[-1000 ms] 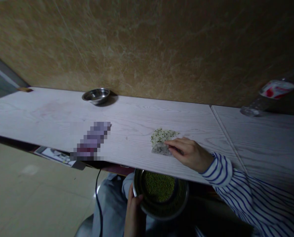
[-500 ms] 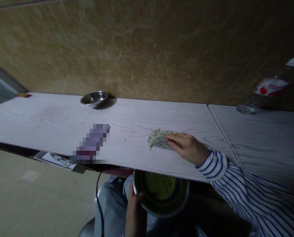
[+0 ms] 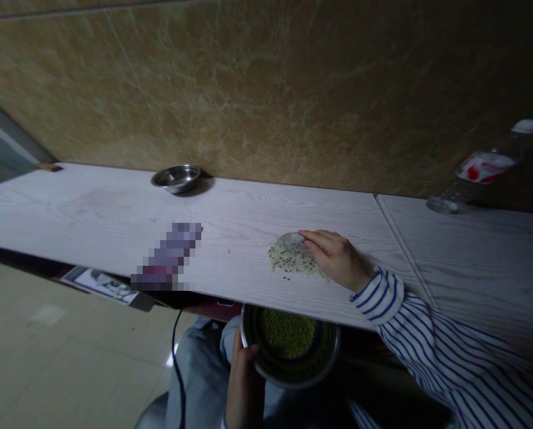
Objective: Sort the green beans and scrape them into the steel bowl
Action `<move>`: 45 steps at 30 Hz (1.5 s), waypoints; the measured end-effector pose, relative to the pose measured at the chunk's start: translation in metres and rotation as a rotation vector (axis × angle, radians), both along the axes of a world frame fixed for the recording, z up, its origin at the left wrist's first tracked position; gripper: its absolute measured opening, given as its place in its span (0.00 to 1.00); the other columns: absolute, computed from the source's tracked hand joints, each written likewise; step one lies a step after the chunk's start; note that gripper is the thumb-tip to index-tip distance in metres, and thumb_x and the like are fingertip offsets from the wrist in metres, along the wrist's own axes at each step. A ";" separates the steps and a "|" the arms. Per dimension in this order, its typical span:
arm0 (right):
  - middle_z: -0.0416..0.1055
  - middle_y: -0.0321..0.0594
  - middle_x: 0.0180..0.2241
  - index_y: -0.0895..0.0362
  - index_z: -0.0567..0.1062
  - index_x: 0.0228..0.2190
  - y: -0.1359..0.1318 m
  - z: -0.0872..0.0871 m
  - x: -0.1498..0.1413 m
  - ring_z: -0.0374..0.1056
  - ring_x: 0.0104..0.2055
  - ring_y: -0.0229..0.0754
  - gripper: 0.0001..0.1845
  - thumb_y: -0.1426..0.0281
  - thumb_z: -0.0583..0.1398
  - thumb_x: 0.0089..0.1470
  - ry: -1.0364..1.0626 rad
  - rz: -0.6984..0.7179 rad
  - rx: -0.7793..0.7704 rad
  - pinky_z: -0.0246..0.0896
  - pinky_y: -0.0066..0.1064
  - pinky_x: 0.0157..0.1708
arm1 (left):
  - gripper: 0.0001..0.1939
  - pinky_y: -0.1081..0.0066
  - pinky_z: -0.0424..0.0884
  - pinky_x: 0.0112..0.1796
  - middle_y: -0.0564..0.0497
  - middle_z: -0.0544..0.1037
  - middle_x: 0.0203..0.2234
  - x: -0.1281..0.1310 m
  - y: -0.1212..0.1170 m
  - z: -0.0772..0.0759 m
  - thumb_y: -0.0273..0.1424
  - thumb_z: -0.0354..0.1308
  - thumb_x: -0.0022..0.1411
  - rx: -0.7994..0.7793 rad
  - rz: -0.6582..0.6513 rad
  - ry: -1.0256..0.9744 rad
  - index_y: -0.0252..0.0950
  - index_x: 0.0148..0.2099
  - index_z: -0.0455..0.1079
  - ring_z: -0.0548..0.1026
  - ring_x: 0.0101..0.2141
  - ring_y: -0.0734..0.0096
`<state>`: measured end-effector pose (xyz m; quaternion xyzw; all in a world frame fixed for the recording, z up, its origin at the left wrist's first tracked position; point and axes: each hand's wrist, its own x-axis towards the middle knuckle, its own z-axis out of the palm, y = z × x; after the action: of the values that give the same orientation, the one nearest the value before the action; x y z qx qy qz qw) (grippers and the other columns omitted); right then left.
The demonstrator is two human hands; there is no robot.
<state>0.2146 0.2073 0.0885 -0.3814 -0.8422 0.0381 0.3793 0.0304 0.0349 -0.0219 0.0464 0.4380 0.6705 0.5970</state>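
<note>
My right hand (image 3: 338, 256) pinches a thin grey, round-edged, scraper-like piece (image 3: 291, 241), whose exact kind I cannot make out. The piece stands at the wall side of a pile of white rice-like grains mixed with green mung beans (image 3: 292, 260) on the tabletop. A few loose beans lie just in front of the pile. Below the table's front edge, my left hand (image 3: 245, 363) grips the left rim of a metal bowl (image 3: 293, 382), thumb over the rim. Green mung beans (image 3: 288, 333) cover the bowl's bottom.
A small metal bowl (image 3: 177, 180) stands near the wall on the pale wooden table (image 3: 248, 208). A blurred-out flat object (image 3: 170, 256) lies left of the pile. At the far right a clear bottle (image 3: 485, 167) stands by the wall. A dark cable (image 3: 178, 369) hangs beside my leg.
The grey piece has gone from the near side of the pile to its wall side. The grains now spread nearer the table's front edge. My left hand keeps the bowl.
</note>
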 end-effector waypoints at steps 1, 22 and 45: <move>0.82 0.45 0.42 0.57 0.79 0.47 0.001 0.000 -0.001 0.78 0.43 0.45 0.15 0.77 0.56 0.62 -0.010 0.008 0.007 0.74 0.40 0.43 | 0.28 0.51 0.68 0.54 0.45 0.82 0.42 0.001 0.000 0.003 0.34 0.63 0.46 0.006 0.002 0.000 0.43 0.53 0.77 0.73 0.54 0.42; 0.82 0.45 0.41 0.56 0.81 0.44 0.018 0.028 0.002 0.79 0.42 0.48 0.13 0.73 0.58 0.62 -0.105 0.025 0.005 0.72 0.44 0.44 | 0.27 0.53 0.62 0.59 0.46 0.78 0.53 -0.005 -0.008 0.016 0.33 0.62 0.56 0.100 -0.064 0.020 0.43 0.60 0.73 0.68 0.59 0.48; 0.81 0.39 0.38 0.53 0.80 0.39 0.045 0.051 -0.013 0.76 0.41 0.43 0.13 0.78 0.57 0.57 -0.427 0.288 -0.219 0.61 0.44 0.50 | 0.27 0.53 0.61 0.60 0.48 0.78 0.55 -0.006 -0.013 0.011 0.33 0.61 0.56 0.144 -0.082 0.036 0.45 0.59 0.73 0.67 0.61 0.48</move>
<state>0.2019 0.2522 0.1392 -0.2957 -0.9395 0.1010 0.1404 0.0244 0.0215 -0.0107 0.1190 0.3968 0.6746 0.6110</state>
